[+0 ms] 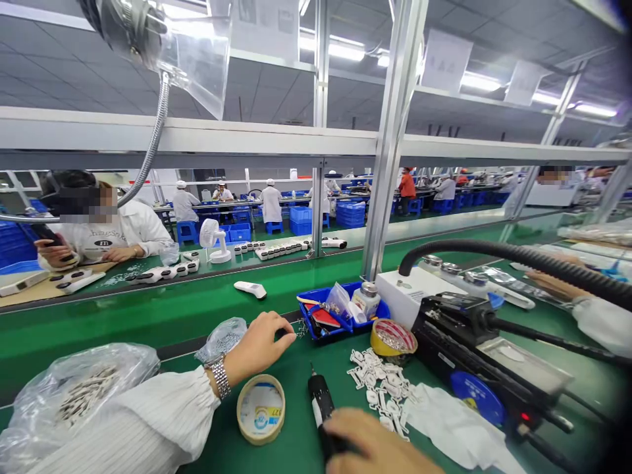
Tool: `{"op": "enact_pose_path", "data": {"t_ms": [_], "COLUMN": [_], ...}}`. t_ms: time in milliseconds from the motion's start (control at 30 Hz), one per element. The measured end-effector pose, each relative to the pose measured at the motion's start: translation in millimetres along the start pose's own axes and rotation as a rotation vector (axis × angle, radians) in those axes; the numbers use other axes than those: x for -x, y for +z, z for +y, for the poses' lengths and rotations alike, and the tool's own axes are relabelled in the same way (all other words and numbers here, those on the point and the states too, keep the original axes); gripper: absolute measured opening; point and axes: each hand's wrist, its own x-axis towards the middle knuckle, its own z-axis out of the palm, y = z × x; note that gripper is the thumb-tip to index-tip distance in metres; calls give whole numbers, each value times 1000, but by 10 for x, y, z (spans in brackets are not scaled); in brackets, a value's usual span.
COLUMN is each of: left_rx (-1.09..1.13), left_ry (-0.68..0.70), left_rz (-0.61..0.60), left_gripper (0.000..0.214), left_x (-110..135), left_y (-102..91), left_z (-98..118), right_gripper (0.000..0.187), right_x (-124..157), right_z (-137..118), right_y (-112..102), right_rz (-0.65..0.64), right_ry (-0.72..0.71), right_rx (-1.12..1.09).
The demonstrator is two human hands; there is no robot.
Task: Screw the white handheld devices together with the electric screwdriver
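Note:
My left hand (259, 343) reaches across the green mat, fingers pinched together at a small pile of tiny metal parts (300, 327) beside the blue tray (309, 309). Whether anything sits in the pinch is too small to see. My right hand (378, 447), at the bottom edge, is wrapped round a black pen-shaped tool (320, 403) whose tip points away from me. A tape roll (261, 408) lies between the two hands. Small white plastic pieces (378, 385) are scattered right of the tool.
A yellow cup of small parts (394, 337), a black machine with a hose (474, 349), a white cloth (454, 428) and plastic bags (79, 388) surround me. A white handheld device (250, 288) lies on the green belt. Other people work opposite (99, 230) and at right (587, 309).

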Motion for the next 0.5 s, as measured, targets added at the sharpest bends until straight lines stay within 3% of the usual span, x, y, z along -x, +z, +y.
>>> {"op": "enact_pose_path", "data": {"t_ms": [33, 133, 233, 367, 500], "left_rx": [4, 2, -17, -46, -65], "left_ry": [0, 19, 58, 58, 27], "left_rz": [9, 42, 70, 55, 2], "left_gripper": [25, 23, 19, 22, 31], "left_x": [-32, -171, -398, -824, -1205], "left_y": [24, 88, 155, 285, 464], "left_z": [6, 74, 205, 356, 414], "right_gripper": [26, 25, 20, 25, 26], "right_x": [-90, -540, -1054, -1442, -1479], "right_z": [85, 452, 892, 1277, 1397], "right_y": [-148, -630, -917, -910, -797], "right_rz": [29, 246, 279, 171, 94], "right_ry": [27, 307, 539, 726, 806], "right_rx": [5, 67, 86, -28, -190]}}
